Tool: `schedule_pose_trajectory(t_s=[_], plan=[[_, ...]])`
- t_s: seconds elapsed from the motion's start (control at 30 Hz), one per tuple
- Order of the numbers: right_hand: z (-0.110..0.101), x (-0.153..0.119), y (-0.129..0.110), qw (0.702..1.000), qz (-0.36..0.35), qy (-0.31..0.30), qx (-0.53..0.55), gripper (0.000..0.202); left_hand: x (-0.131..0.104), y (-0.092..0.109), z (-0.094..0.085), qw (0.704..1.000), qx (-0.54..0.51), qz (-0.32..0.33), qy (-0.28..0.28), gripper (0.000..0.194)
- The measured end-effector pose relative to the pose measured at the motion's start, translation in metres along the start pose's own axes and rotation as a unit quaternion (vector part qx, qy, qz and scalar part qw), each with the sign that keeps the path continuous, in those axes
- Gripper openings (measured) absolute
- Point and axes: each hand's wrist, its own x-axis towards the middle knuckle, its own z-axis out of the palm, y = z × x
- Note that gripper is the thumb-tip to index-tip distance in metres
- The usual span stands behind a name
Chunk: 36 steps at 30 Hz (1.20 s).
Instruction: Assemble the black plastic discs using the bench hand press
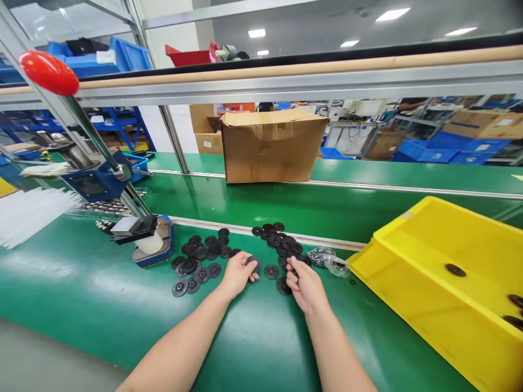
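Between the thumb and fingers of my left hand (pixel 238 275) is a black disc (pixel 254 264), tilted up off the green bench. My right hand (pixel 305 283) is closed in a pinch beside the right-hand pile; whatever its fingertips hold is too small and dark to name. Several flat black discs (pixel 196 267) with center holes lie in a loose group left of my left hand. A second pile of discs (pixel 281 239) spreads ahead of my right hand. One single disc (pixel 271 271) rests flat between the two hands.
A clear plastic bag (pixel 327 258) of small dark parts lies right of the piles, near a small black ring (pixel 352 282). At right stands a yellow bin (pixel 408 283) with a few discs inside. A red-handled press (pixel 153 242) is at left; a cardboard box (pixel 269 149) stands behind.
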Motion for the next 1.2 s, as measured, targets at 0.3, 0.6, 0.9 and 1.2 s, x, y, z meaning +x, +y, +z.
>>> schedule_pose_trajectory(t_s=[0.3,0.6,0.9,1.2], plan=[[-0.006,0.003,-0.007,0.983,0.084,0.024,0.159,0.037,-0.001,0.004,-0.017,0.879,0.387,0.21,0.185,0.044],[-0.005,0.002,-0.006,0.983,0.091,-0.006,0.157,0.046,-0.028,0.0,0.024,0.809,0.5,0.273,-0.143,0.049],[0.001,-0.001,-0.002,0.993,0.075,-0.031,0.088,0.05,-0.025,0.011,0.009,0.85,0.472,0.215,-0.09,0.043],[0.009,-0.006,0.005,0.994,0.057,-0.072,-0.052,0.059,-0.008,-0.005,0.014,0.999,-0.019,-0.01,-0.046,0.032]])
